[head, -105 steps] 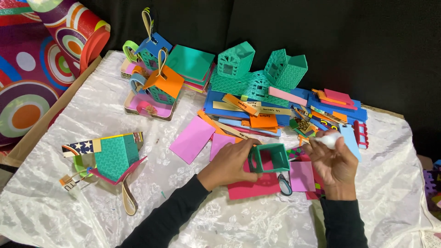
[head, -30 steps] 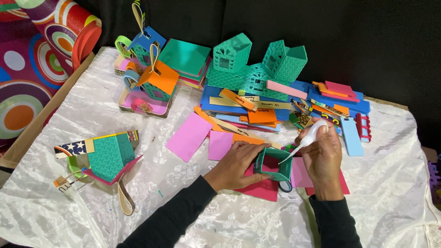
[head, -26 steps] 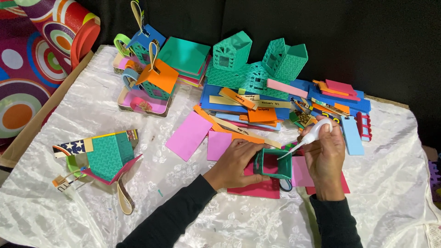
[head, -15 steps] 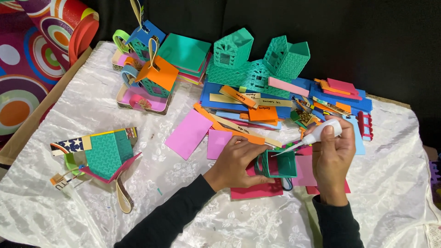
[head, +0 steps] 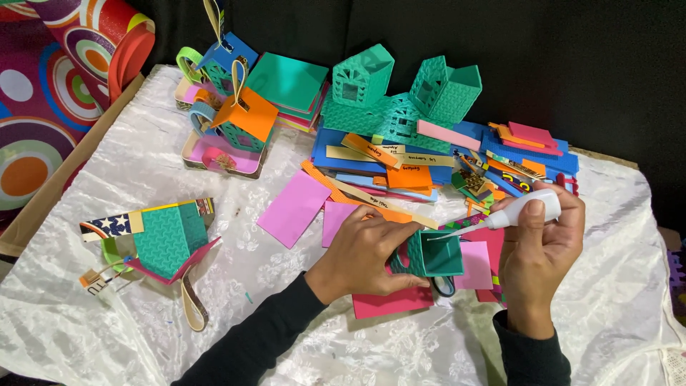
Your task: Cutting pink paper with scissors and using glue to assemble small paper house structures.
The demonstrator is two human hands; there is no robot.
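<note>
We work on a white cloth [head: 143, 179] crowded with foam craft pieces: finished teal houses [head: 400, 93] stand at the back, a pile of coloured strips [head: 400, 161] lies before them, and a pink sheet [head: 294, 209] lies just left of our hands.

Our left hand [head: 364, 250] is curled over a small teal box [head: 437, 254], fingers closed on its left wall and pressing it down onto the red sheet [head: 389, 304] beneath. We judge that this grip should stay firm, so the open top does not tip or flex.

Our right hand [head: 543, 246] is wrapped tight around a white glue bottle [head: 525, 209], the thumb laid along its side. The bottle lies nearly level, nozzle pointing left.

The nozzle tip [head: 432, 237] sits right at the box's upper rim; whether it touches, we cannot tell. Here we would squeeze lightly and run a thin, even line along the edge, keeping the tip on the foam and clear of our left fingertips, since a heavy bead would likely ooze down the wall.
</note>
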